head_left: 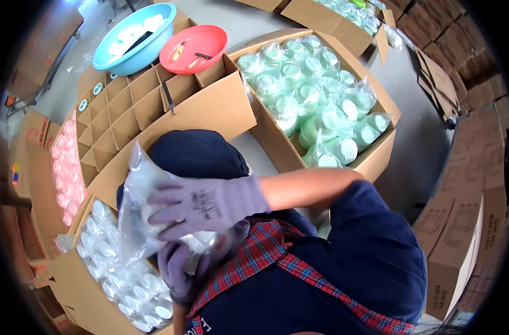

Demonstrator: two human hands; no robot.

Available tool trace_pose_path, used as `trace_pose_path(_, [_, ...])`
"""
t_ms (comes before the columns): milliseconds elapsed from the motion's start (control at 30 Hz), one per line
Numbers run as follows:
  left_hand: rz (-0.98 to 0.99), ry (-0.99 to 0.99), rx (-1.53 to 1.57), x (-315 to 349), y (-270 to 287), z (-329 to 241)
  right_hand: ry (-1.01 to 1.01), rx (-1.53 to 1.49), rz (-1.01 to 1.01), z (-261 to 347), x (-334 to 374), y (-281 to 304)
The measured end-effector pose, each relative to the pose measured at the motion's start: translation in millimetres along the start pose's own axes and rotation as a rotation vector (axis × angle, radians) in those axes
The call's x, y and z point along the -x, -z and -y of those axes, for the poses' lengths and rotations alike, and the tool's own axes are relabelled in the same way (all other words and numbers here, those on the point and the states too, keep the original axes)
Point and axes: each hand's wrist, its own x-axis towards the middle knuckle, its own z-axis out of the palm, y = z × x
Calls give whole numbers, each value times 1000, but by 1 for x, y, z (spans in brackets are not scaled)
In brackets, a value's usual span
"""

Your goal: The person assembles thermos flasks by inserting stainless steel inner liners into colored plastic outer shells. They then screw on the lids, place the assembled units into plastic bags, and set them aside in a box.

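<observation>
In front of my chest, my left hand (179,273), in a purple-grey work glove, is curled round the lower part of a clear container (201,243). A loose clear plastic bag (136,206) stands up around the container and to its left. My right hand (207,206), gloved alike, reaches across from the right and lies over the bag with its fingers spread. The palm side of this hand is hidden, and my right hand and sleeve partly cover the container. Just left of my hands sits a carton of clear bagged containers (126,279).
A divided cardboard box (221,106) lies ahead, bearing a blue basin (101,58) and a red basin (179,66). Green bagged containers (310,95) fill a carton at the right. Pink ones (67,167) stand far left. Stacked cartons (461,173) line the right side.
</observation>
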Motion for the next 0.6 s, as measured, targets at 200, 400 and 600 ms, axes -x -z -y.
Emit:
trace_pose_path(200, [-175, 147, 530, 54, -10, 2, 153, 156, 252, -2, -17, 6])
trace_pose_path(400, [40, 169, 404, 1, 1, 19, -501, 368, 122, 6, 85, 133])
trace_pose_path(600, [165, 8, 335, -53, -22, 32, -1692, 412, 394, 6, 225, 194])
